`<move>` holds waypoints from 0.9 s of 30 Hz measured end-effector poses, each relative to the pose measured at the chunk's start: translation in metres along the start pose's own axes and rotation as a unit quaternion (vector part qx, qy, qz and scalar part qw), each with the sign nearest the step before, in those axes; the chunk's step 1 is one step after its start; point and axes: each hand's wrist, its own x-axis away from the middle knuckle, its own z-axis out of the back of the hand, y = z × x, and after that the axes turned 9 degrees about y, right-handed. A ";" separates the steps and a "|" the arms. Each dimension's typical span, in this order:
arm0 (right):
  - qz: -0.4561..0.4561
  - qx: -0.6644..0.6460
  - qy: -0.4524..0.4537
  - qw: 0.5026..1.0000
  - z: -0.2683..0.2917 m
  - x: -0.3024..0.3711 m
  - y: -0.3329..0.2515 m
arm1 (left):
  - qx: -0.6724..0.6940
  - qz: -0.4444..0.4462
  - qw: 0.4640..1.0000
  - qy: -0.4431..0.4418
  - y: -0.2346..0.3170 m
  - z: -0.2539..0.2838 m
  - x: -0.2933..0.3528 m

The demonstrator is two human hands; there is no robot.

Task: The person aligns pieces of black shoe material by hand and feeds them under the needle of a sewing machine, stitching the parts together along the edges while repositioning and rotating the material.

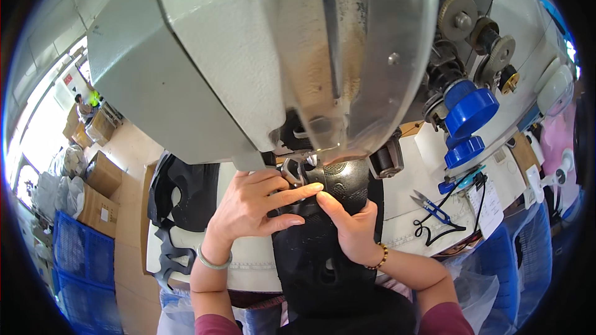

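A large grey sewing machine (211, 68) fills the upper middle, with its presser foot area low over a black moulded sheet piece (310, 260). The piece has an embossed, shiny patch by the needle and hangs toward my lap. My left hand (251, 208) lies over its left side, index finger and thumb stretched apart, the other fingers near the metal foot. My right hand (355, 229) holds the piece's right side, thumb on top; its other fingers are mostly hidden. The index fingertip and right thumb tip nearly meet below the needle.
More black moulded pieces (186, 192) lie on the white table to the left. Blue-handled scissors (434, 208) and a black cord rest at right, beside a paper slip (487, 208). Blue crates (84, 248) and cardboard boxes (99, 208) stand at far left; another person (85, 108) is in the distance.
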 end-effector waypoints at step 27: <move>0.060 0.036 0.073 0.995 -0.015 -0.007 -0.002 | -0.017 0.015 0.994 0.109 0.010 -0.007 -0.002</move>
